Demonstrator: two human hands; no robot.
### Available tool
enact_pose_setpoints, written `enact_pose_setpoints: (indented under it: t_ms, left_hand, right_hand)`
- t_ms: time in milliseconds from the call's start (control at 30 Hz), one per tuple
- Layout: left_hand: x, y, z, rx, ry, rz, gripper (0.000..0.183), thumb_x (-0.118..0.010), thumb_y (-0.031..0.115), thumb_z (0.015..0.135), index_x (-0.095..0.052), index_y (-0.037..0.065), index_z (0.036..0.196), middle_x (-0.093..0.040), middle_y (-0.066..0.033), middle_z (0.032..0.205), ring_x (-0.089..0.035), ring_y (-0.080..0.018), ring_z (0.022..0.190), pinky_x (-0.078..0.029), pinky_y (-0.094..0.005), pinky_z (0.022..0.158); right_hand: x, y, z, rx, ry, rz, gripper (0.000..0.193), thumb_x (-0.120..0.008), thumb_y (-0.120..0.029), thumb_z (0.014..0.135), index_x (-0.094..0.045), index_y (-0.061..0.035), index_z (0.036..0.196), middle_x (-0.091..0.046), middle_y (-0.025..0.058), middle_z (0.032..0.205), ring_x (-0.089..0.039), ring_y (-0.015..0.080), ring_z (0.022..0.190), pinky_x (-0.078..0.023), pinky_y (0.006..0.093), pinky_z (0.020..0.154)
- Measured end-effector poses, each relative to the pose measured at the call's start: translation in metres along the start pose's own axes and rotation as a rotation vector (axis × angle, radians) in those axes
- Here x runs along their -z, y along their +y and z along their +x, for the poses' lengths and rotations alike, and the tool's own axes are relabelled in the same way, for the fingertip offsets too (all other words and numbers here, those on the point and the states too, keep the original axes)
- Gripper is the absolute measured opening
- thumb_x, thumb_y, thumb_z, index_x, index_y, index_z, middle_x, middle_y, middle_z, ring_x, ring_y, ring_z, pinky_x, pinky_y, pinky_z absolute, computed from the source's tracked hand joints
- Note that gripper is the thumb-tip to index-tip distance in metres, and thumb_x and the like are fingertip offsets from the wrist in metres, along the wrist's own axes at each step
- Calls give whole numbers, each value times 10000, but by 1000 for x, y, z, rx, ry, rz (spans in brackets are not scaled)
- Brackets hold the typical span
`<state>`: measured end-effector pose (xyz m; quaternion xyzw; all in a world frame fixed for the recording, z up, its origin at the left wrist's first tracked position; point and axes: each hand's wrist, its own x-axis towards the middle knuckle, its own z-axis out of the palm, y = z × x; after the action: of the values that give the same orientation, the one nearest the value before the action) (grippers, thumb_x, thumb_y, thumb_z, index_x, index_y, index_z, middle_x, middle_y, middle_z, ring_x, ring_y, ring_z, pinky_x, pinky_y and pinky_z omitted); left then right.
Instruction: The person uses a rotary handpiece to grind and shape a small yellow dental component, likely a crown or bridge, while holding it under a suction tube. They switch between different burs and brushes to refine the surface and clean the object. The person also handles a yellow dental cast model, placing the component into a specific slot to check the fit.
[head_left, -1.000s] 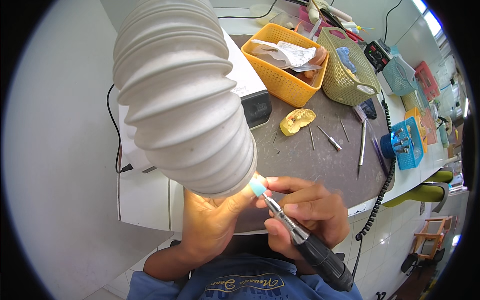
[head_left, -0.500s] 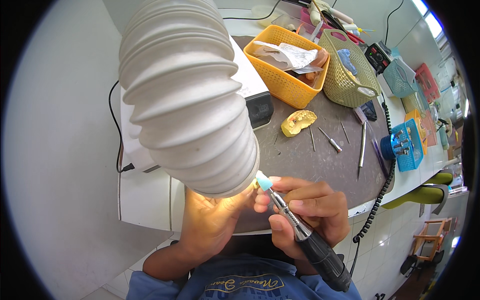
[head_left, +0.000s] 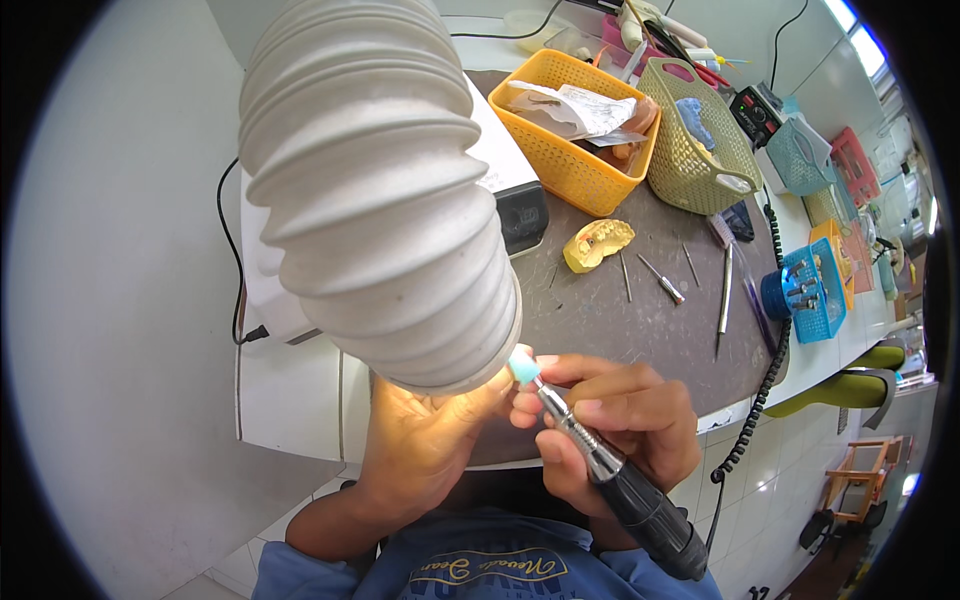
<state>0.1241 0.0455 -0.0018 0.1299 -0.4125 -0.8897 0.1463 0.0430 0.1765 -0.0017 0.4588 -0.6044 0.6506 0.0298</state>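
My right hand (head_left: pixel 630 425) is closed around a rotary handpiece (head_left: pixel 645 510) with a silver collar and black body. A pale blue-green tapered polishing tip (head_left: pixel 522 366) sits at its front, against the fingertips of my left hand. My left hand (head_left: pixel 425 445) is pinched beneath the mouth of a wide white corrugated hose (head_left: pixel 380 200). The hose hides most of its fingers and whatever they hold. Light falls on this hand. Beyond the hands, a yellow dental cast (head_left: pixel 598 246) lies on the dark grey mat (head_left: pixel 620 320).
Several slim hand tools, among them a metal one (head_left: pixel 725 300), lie on the mat. An orange basket (head_left: pixel 570 170) and an olive basket (head_left: pixel 695 170) stand behind. A coiled black cord (head_left: pixel 745 440) hangs over the table's right edge, near a blue bur holder (head_left: pixel 785 294).
The polishing tip has shifted slightly left, towards the hose mouth. The small yellowish piece glimpsed beside it earlier is now hidden. Both hands keep their grips.
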Motion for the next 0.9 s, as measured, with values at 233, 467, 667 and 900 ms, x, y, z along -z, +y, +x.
enact_pose_setpoints:
  t_ms: [233,467,667,900]
  left_hand:
    - [-1,0,0,-5,28,24,245,-579,132,990,-583,-52,1152,-649,-123,948,-623,-158,822,-532,-283,746]
    - [-4,5,-1,33,36,38,240,-594,130,981,-584,-50,1141,-643,-113,947,-624,-158,829,-531,-285,759]
    - [-1,0,-1,8,50,42,231,-606,131,975,-593,-45,1123,-649,-110,957,-627,-156,829,-534,-285,754]
    - [-2,0,-1,18,76,-11,180,-623,62,950,-608,-46,1093,-665,-110,974,-649,-151,845,-542,-279,772]
  right_hand:
    - [2,1,-2,-16,40,96,372,-774,86,764,-543,9,1046,-677,225,938,-720,335,955,-615,388,810]
    - [3,3,-4,12,114,88,399,-799,62,743,-555,4,1053,-675,194,894,-718,367,952,-611,411,811]
    - [1,5,-4,21,76,76,397,-801,61,738,-559,7,1048,-679,190,890,-717,371,959,-614,401,803]
    - [1,4,-4,15,86,68,357,-800,53,745,-572,10,1016,-684,184,865,-722,371,937,-621,399,780]
